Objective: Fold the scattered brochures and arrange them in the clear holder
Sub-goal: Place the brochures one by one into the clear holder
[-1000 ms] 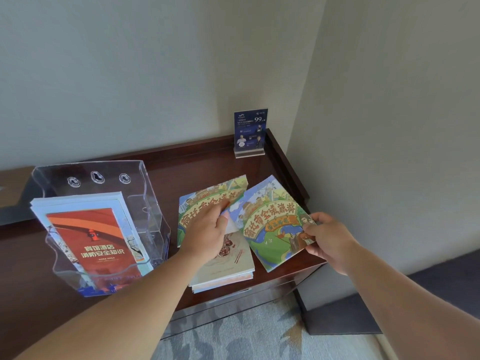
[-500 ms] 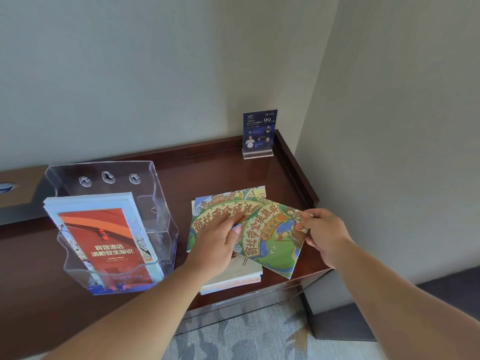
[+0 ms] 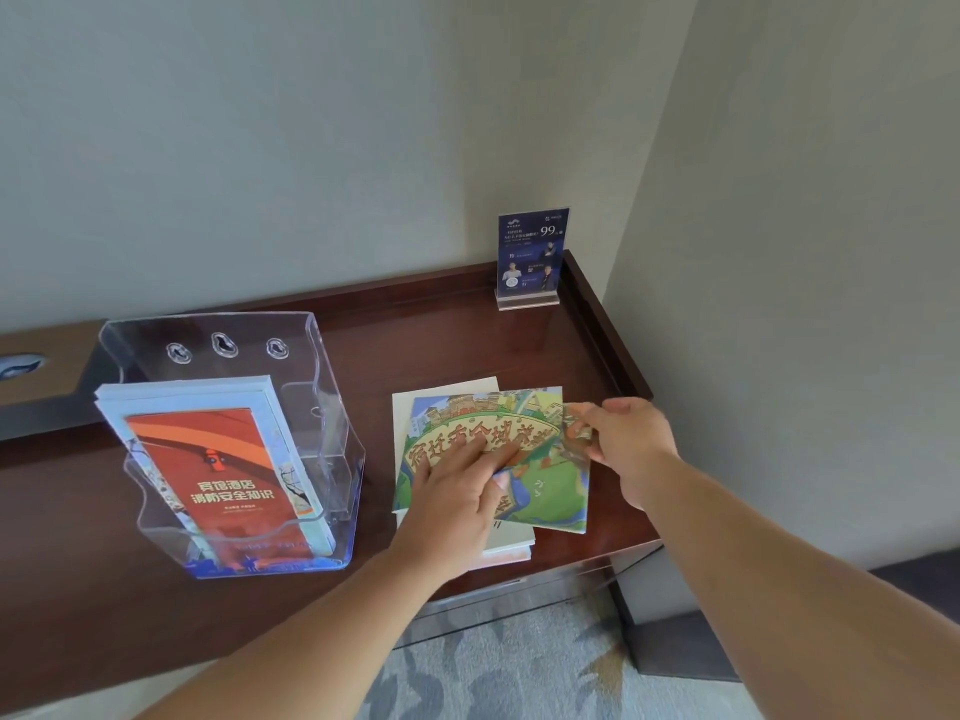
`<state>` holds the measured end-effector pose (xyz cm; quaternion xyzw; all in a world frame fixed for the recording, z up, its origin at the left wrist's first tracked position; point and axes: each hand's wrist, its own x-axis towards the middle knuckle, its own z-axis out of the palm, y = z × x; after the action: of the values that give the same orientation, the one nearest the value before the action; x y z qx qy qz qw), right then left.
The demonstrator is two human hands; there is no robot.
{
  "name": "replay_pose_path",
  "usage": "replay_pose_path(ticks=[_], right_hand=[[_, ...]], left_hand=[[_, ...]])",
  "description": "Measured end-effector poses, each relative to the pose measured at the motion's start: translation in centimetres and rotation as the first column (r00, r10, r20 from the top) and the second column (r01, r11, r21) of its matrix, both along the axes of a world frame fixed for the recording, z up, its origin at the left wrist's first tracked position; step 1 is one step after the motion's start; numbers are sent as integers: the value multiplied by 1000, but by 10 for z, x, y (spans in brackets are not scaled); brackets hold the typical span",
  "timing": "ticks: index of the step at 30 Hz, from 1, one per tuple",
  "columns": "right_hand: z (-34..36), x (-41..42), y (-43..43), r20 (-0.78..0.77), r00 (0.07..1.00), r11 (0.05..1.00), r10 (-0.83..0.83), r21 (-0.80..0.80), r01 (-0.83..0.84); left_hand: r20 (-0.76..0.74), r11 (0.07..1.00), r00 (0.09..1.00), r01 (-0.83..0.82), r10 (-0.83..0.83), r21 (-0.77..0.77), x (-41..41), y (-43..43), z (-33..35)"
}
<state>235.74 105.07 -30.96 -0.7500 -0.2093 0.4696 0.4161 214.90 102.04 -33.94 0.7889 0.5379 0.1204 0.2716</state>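
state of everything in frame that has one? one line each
green brochure, half folded, right panel lying skewed over the left, on the booklet stack.
left hand, fingers straight, pressing the green brochure.
right hand, pinching the green brochure's right edge.
booklet stack, flat on the desk.
clear holder, upright, front pocket filled.
orange brochure, upright, frontmost in the holder.
table sign, upright in the back corner.

blue sign stand [image 3: 531, 257] at back corner of wooden desk [image 3: 415, 335].
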Motion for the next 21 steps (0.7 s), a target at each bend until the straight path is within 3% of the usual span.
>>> replay_pose_path(ticks=[3,7,11,16,21], right_hand=[[2,-1,-7,-110,986,986,128,-93,-138],[-1,1,-8,-27,999,990,39,-132,-42],[1,-5,-4,-60,992,986,107,-120,-114],[2,-11,-1,86,986,988,143,-75,-137],[-1,-14,-5,111,986,992,124,-51,-119]], left_hand=[[24,999,999,-25,26,-28,0,3,1],[45,999,999,16,-15,-30,5,-6,3],[65,999,998,15,-13,-40,5,-11,2],[108,996,992,70,-63,-55,10,-19,2],[-45,992,991,121,-122,-39,13,-23,-5]])
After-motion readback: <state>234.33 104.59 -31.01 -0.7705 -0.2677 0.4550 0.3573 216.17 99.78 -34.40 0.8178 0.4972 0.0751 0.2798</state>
